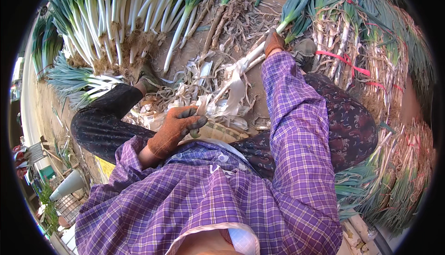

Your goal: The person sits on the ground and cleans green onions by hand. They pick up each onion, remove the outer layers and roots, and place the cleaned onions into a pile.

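Observation:
My right hand [273, 43], in an orange-brown glove, reaches far forward and is closed around long leeks [252, 56]. Their green tops [295, 5] point away from me, and pale stalks with loose peel [237, 87] trail back toward my lap. My left hand [175, 129], in an orange glove with dark fingertips, hovers before my belly. Its fingers are loosely bent and apart, with a small greenish bit under them that I cannot make out. Torn leek skins [199, 81] litter the ground between my legs.
White-stemmed leeks [123, 11] with rooty ends are massed at the far left, and a smaller bunch [85, 82] lies by my left knee. Unpeeled leek bundles tied with pink-red ribbon [343, 58] line the right side. More bundles [398, 176] lie at the near right.

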Demonstrator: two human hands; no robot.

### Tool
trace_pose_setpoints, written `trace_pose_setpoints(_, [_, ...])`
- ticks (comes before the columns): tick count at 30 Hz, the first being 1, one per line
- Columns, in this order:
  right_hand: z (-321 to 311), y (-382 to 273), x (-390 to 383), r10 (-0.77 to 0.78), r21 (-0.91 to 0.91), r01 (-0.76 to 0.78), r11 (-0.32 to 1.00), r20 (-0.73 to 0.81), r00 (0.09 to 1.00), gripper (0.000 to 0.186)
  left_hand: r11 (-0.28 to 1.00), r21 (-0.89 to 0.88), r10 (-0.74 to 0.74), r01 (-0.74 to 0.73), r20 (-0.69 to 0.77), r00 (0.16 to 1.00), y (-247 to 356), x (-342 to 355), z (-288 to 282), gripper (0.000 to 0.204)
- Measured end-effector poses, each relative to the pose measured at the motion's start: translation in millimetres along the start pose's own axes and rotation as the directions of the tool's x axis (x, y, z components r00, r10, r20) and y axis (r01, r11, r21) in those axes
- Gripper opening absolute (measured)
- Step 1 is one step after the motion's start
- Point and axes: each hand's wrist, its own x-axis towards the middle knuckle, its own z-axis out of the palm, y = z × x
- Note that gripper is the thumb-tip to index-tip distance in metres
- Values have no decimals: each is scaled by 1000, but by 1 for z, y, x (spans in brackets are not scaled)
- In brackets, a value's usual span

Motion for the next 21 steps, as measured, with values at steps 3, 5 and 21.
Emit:
trace_pose_setpoints(3, [29, -36, -62, 13, 235, -8, 972, -22, 1000, 29, 989, 144, 41, -42, 8, 999, -9, -7, -16, 25])
trace_pose_setpoints(5, [47, -59, -86, 14, 390, 0, 921, -33, 999, 30, 970, 227, 95, -92, 0, 996, -14, 15, -33, 28])
trace_pose_setpoints(21, [53, -51, -46, -31, 483, 17, 875, 22, 999, 32, 694, -670, 95, 266, 450, 888, -26, 165, 20, 43])
